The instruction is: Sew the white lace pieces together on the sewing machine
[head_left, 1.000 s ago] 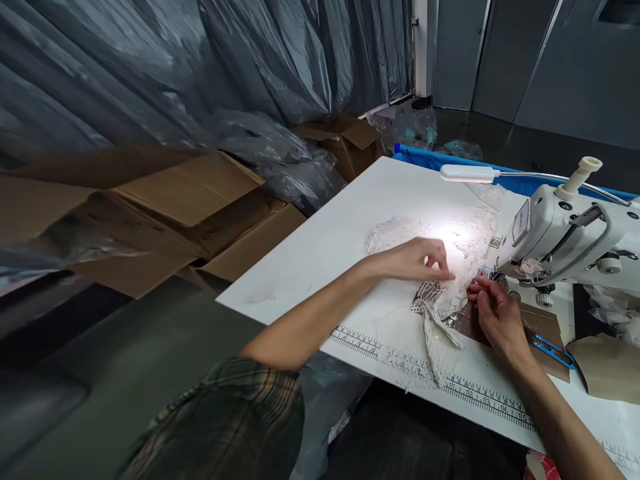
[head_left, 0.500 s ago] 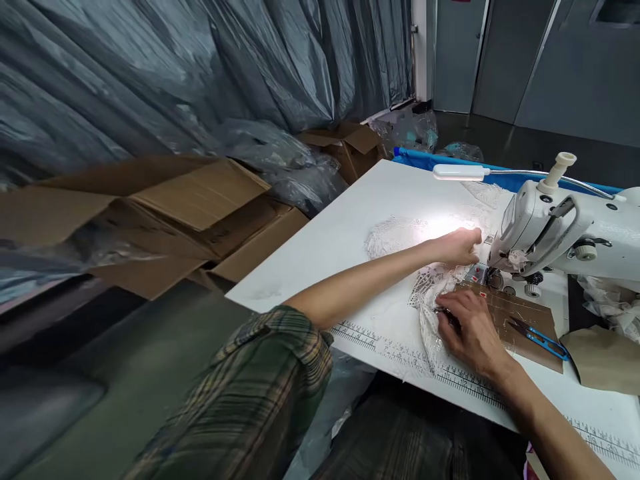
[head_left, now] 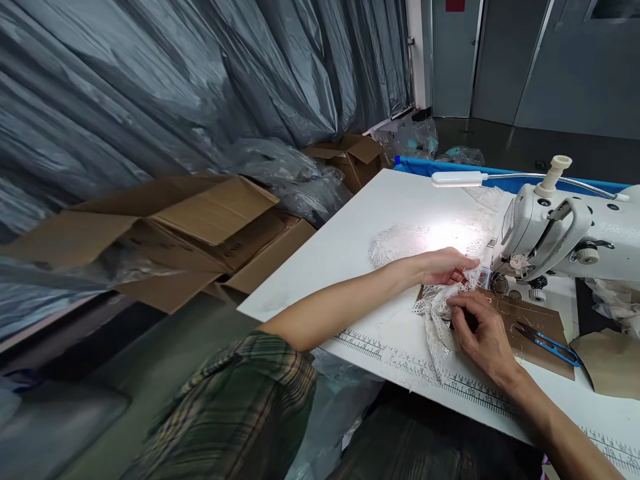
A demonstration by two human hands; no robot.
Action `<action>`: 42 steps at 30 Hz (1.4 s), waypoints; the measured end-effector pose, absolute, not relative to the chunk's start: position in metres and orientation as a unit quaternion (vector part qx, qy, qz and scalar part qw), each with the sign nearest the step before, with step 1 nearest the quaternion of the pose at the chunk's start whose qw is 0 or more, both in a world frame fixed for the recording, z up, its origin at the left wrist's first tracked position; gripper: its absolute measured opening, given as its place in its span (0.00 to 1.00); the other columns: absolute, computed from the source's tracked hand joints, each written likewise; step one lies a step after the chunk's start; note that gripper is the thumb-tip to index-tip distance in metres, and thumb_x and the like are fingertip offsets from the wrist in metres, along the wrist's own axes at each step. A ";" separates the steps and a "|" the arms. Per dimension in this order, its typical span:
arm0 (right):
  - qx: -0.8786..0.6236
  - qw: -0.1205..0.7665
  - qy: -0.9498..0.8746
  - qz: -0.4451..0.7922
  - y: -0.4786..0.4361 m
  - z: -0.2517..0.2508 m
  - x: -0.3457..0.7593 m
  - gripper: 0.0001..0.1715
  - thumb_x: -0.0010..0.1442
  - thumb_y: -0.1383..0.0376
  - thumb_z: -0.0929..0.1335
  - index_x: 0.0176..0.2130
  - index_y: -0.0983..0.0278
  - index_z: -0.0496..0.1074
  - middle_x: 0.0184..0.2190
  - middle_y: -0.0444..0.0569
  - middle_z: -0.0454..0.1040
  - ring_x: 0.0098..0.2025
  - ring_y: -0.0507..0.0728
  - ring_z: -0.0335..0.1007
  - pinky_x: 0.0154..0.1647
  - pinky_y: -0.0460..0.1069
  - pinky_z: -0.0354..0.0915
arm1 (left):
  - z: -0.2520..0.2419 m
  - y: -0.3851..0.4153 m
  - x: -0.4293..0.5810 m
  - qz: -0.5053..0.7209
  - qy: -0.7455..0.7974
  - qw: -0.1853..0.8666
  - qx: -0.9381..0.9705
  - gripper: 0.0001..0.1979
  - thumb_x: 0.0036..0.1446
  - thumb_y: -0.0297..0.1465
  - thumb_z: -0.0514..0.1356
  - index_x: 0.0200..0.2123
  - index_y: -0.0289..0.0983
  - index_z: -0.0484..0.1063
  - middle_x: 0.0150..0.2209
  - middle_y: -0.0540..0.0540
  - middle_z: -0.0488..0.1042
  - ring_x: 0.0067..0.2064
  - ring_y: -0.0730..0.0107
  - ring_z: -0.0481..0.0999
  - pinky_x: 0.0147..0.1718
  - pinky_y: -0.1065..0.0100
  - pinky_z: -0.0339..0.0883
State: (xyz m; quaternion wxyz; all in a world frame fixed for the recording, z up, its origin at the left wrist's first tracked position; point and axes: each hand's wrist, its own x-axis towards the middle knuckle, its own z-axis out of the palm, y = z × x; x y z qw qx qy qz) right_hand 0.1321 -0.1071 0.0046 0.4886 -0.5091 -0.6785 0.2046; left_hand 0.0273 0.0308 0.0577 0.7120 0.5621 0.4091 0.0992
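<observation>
White lace fabric (head_left: 437, 323) lies bunched on the white table and hangs toward its front edge, with more of it spread under the lamp light. My left hand (head_left: 447, 265) pinches the lace just left of the sewing machine's needle area. Closer to the front edge, my right hand (head_left: 483, 330) has thumb and fingers closed on the gathered lace, palm down. The white sewing machine (head_left: 525, 227) stands right of both hands. Blue-handled thread snips (head_left: 550, 345) rest on a brown board (head_left: 515, 320), to the right of my right hand.
A white lamp (head_left: 457, 179) on a flexible neck reaches over the table. Printed rulers (head_left: 480, 397) run along the front edge. Open cardboard boxes (head_left: 215, 210) and clear plastic bags stand left of the table. A tan piece (head_left: 607, 360) lies at the right.
My left hand has turned and drawn slightly back from the machine, lifting lace. My right hand stays on the bunched lace, its fingers now more curled. The view has shifted slightly.
</observation>
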 end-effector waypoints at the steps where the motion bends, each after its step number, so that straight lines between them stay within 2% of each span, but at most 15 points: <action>1: -0.508 0.489 -0.680 0.203 -0.107 0.004 0.132 0.12 0.63 0.66 0.64 0.39 0.60 0.78 0.37 0.51 0.80 0.42 0.59 0.76 0.47 0.56 0.73 | 0.058 0.028 0.026 0.094 0.410 0.704 0.572 0.27 0.40 0.45 0.77 0.23 0.35 0.66 0.19 0.55 0.63 0.22 0.79 0.62 0.23 0.73 0.54; 3: -0.504 0.489 -0.683 0.201 -0.108 0.005 0.131 0.12 0.63 0.67 0.64 0.40 0.60 0.78 0.37 0.51 0.80 0.42 0.59 0.76 0.47 0.56 0.73 | 0.059 0.026 0.020 0.095 0.422 0.672 0.601 0.25 0.41 0.42 0.77 0.21 0.36 0.64 0.18 0.56 0.61 0.21 0.80 0.59 0.22 0.73 0.50; 5: -0.498 0.484 -0.690 0.202 -0.108 0.007 0.131 0.12 0.63 0.68 0.64 0.40 0.60 0.78 0.37 0.51 0.80 0.41 0.59 0.76 0.45 0.55 0.73 | 0.060 0.027 0.010 0.155 0.437 0.570 0.678 0.21 0.47 0.38 0.72 0.20 0.37 0.64 0.19 0.56 0.61 0.22 0.79 0.57 0.23 0.72 0.48; 7: -0.491 0.470 -0.704 0.208 -0.106 0.009 0.131 0.12 0.63 0.68 0.64 0.40 0.60 0.78 0.36 0.51 0.79 0.41 0.59 0.75 0.44 0.55 0.73 | 0.062 0.031 -0.003 0.214 0.444 0.450 0.745 0.14 0.50 0.35 0.67 0.20 0.36 0.67 0.21 0.55 0.63 0.24 0.77 0.59 0.24 0.72 0.50; 9: -0.480 0.453 -0.720 0.214 -0.100 0.010 0.129 0.13 0.62 0.69 0.64 0.39 0.59 0.77 0.36 0.50 0.79 0.40 0.59 0.75 0.43 0.56 0.73 | 0.062 0.036 -0.014 0.236 0.443 0.393 0.771 0.10 0.51 0.33 0.63 0.22 0.35 0.71 0.22 0.54 0.64 0.26 0.77 0.60 0.25 0.72 0.51; 13: -0.470 0.447 -0.733 0.205 -0.082 0.005 0.122 0.13 0.61 0.70 0.63 0.38 0.60 0.77 0.35 0.50 0.78 0.40 0.59 0.73 0.43 0.56 0.72 | 0.057 0.046 -0.028 0.248 0.421 0.467 0.737 0.11 0.48 0.37 0.66 0.27 0.34 0.76 0.22 0.55 0.63 0.26 0.77 0.59 0.26 0.72 0.52; 17: -0.482 0.492 -0.704 0.173 -0.070 -0.005 0.115 0.12 0.63 0.69 0.62 0.39 0.60 0.75 0.36 0.50 0.76 0.40 0.59 0.72 0.41 0.55 0.71 | 0.048 0.053 -0.033 0.273 0.392 0.563 0.675 0.18 0.41 0.40 0.73 0.31 0.34 0.78 0.28 0.52 0.72 0.30 0.75 0.67 0.31 0.72 0.59; 23: -0.478 0.521 -0.687 0.168 -0.071 -0.012 0.115 0.12 0.64 0.69 0.62 0.41 0.60 0.75 0.38 0.50 0.75 0.40 0.58 0.72 0.41 0.54 0.71 | 0.043 0.059 -0.041 0.257 0.377 0.658 0.599 0.24 0.35 0.33 0.77 0.39 0.33 0.79 0.37 0.48 0.78 0.37 0.74 0.73 0.41 0.69 0.66; 26: -0.482 0.519 -0.683 0.180 -0.072 -0.013 0.116 0.11 0.64 0.68 0.63 0.39 0.59 0.75 0.37 0.50 0.74 0.39 0.58 0.72 0.41 0.54 0.71 | 0.044 0.058 -0.044 0.258 0.376 0.663 0.594 0.24 0.38 0.29 0.77 0.41 0.33 0.79 0.39 0.48 0.78 0.37 0.76 0.73 0.42 0.68 0.66; 29: -0.484 0.520 -0.678 0.188 -0.072 -0.013 0.116 0.12 0.64 0.68 0.63 0.39 0.59 0.76 0.37 0.50 0.74 0.39 0.57 0.71 0.41 0.54 0.71 | 0.045 0.056 -0.044 0.254 0.375 0.658 0.601 0.21 0.40 0.29 0.76 0.40 0.33 0.78 0.34 0.51 0.76 0.33 0.78 0.71 0.40 0.70 0.65; 34: -0.486 0.520 -0.678 0.182 -0.071 -0.012 0.116 0.12 0.64 0.68 0.63 0.38 0.59 0.77 0.36 0.49 0.74 0.38 0.57 0.71 0.41 0.53 0.70 | 0.048 0.053 -0.043 0.256 0.368 0.646 0.618 0.21 0.37 0.34 0.77 0.33 0.33 0.75 0.27 0.56 0.70 0.29 0.80 0.65 0.34 0.71 0.62; 42: -0.484 0.519 -0.682 0.178 -0.072 -0.010 0.116 0.11 0.64 0.68 0.64 0.37 0.60 0.76 0.36 0.49 0.74 0.38 0.56 0.71 0.41 0.53 0.70 | 0.048 0.053 -0.043 0.247 0.367 0.619 0.649 0.23 0.37 0.39 0.77 0.32 0.34 0.72 0.25 0.57 0.67 0.27 0.80 0.62 0.30 0.71 0.57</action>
